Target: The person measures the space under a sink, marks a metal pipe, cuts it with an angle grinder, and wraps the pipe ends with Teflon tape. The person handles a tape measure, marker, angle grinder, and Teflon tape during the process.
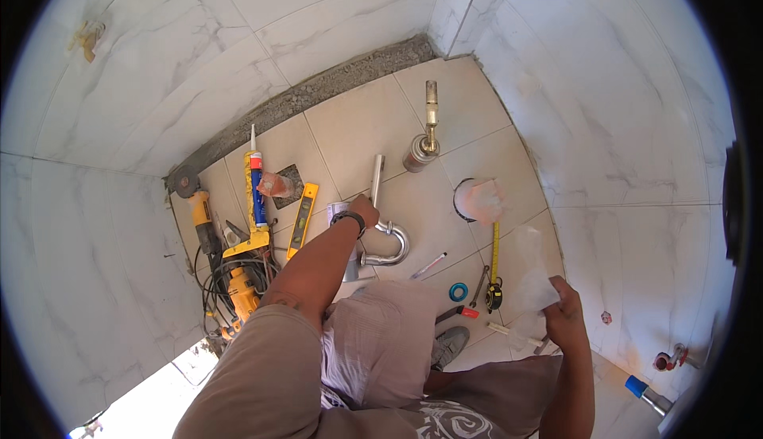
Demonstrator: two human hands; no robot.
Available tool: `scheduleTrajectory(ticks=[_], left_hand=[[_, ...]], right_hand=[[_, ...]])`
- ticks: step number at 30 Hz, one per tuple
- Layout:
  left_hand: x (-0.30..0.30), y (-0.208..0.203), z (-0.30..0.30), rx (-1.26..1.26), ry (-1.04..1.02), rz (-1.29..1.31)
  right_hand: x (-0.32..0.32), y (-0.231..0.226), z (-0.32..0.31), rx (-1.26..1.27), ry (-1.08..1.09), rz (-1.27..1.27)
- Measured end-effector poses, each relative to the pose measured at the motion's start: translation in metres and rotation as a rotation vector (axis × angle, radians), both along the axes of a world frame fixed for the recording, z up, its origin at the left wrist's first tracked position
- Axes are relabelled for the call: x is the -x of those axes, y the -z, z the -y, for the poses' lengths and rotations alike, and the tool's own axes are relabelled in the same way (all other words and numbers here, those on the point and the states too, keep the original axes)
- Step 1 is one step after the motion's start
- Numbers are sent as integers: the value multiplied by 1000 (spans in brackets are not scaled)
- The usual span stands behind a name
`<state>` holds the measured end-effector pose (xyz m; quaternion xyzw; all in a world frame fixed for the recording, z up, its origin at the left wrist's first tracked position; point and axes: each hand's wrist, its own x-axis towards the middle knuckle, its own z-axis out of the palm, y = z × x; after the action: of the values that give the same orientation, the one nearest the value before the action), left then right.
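Observation:
My left hand (366,212) is closed round a chrome P-trap drain pipe (389,252), which lies low over the floor tiles. Its straight tube (378,172) sticks out beyond my knuckles, and the curved bend shows on the near side. A grey can (350,268) stands beside my left wrist, partly hidden by the forearm. Off to the right, my right hand (564,312) pinches a crumpled clear plastic bag (534,272) that hangs above the floor. Below the bag, a handled tool (509,332) shows in part.
At left lie a spirit level (303,220), caulking gun (256,200), angle grinder (200,208) and drill (242,292). A gas torch (421,153) stands ahead. Nearer are a plastic-covered floor hole (479,200), tape measure (494,296), wrench (479,286), blue tape roll (458,292) and marker (430,266).

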<state>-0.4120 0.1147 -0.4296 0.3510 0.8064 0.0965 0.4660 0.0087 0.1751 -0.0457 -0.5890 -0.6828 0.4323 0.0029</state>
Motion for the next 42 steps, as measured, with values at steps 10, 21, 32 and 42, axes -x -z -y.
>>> scheduleTrajectory(ticks=[10, 21, 32, 42], left_hand=[[40, -364, 46, -107, 75, 758], [-166, -458, 194, -1339, -386, -92], [-63, -483, 403, -1409, -576, -505], [52, -352, 931, -226, -2030, -417]], right_hand=[[114, -13, 20, 207, 113, -966], [173, 19, 140, -48, -419, -1046], [122, -131, 194, 29, -690, -738], [47, -63, 152, 52, -497, -39]])
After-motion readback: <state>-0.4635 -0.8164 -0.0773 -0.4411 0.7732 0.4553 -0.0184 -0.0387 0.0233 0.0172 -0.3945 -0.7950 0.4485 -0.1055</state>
